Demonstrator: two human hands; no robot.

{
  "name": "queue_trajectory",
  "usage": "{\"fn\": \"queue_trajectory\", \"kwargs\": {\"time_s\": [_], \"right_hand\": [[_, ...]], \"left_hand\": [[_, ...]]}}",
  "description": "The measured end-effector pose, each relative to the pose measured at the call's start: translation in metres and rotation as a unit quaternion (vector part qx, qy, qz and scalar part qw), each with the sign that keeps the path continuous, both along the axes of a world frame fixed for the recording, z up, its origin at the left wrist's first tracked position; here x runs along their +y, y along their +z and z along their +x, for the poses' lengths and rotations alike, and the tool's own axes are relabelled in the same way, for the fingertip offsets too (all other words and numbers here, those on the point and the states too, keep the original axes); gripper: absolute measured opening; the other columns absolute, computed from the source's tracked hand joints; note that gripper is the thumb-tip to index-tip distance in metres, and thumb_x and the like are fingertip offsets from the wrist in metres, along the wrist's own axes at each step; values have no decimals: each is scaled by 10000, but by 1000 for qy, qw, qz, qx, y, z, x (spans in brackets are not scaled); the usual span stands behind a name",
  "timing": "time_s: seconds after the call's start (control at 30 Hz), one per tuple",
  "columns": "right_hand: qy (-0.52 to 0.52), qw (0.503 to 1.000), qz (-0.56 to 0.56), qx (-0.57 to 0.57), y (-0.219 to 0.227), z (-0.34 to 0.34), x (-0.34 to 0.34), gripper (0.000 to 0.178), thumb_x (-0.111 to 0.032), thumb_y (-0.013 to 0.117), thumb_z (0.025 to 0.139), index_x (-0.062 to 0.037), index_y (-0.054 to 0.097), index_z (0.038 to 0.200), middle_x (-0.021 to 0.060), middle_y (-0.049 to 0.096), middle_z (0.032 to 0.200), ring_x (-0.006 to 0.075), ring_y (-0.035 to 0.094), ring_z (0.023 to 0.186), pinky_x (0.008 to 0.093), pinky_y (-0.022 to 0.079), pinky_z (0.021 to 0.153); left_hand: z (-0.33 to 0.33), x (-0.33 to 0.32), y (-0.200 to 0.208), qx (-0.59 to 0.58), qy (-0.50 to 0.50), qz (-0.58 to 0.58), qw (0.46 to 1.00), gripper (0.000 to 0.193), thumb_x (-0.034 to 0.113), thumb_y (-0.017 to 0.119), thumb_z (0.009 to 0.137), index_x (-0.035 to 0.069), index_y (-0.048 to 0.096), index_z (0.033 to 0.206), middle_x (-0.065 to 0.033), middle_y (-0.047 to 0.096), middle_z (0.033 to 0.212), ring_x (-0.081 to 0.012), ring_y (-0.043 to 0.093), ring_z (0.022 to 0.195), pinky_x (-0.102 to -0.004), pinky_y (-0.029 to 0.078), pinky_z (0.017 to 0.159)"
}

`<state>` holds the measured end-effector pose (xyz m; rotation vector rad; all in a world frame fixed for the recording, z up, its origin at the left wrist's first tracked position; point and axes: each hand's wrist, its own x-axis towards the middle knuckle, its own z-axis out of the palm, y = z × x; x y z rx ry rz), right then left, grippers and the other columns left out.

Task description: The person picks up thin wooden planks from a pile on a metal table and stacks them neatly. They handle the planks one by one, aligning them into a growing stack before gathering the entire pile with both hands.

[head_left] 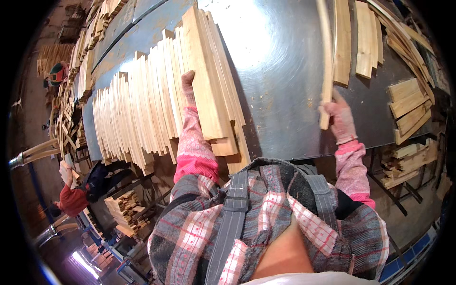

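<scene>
1. At the far left, a co-worker in a red top is seen beside stacked wood.
2. A long row of narrow wooden strips is laid side by side on the metal counter.
3. The left hand is placed against the left edge of a wide board, which is laid over the right part of the row; its fingers are mostly hidden, so whether the board is gripped cannot be told.
4. Right of the bare, shiny middle of the counter, a single narrow piece is grasped near its lower end by the right hand.
5. Just beyond, a pale plank and other planks are set lengthwise.
6. At the far right, short boards are overlapped near the counter's edge.
</scene>
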<state>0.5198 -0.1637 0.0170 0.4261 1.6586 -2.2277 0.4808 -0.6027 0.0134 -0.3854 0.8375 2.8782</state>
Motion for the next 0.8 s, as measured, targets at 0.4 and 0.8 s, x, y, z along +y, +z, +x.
{"fn": "queue_trajectory", "kwargs": {"time_s": [0.4,0.8], "right_hand": [[438,840,314,51,-51,18,-251,639,-388,779,754,41,641,1206,282,697,1131,426,661,1123,483,524,964],[96,729,667,-120,6,-145,-27,985,-582,834,756,-38,442,1478,225,543,1446,345,557,1339,455,531,1030]], "left_hand": [[-2,20,11,-147,-146,-876,435,609,496,714,856,-41,704,1142,-294,607,1301,-382,575,1260,-413,453,1097],[13,41,-3,-79,-122,-905,401,903,421,737,778,18,434,1527,-208,360,1618,-427,294,1506,-459,236,1259]]}}
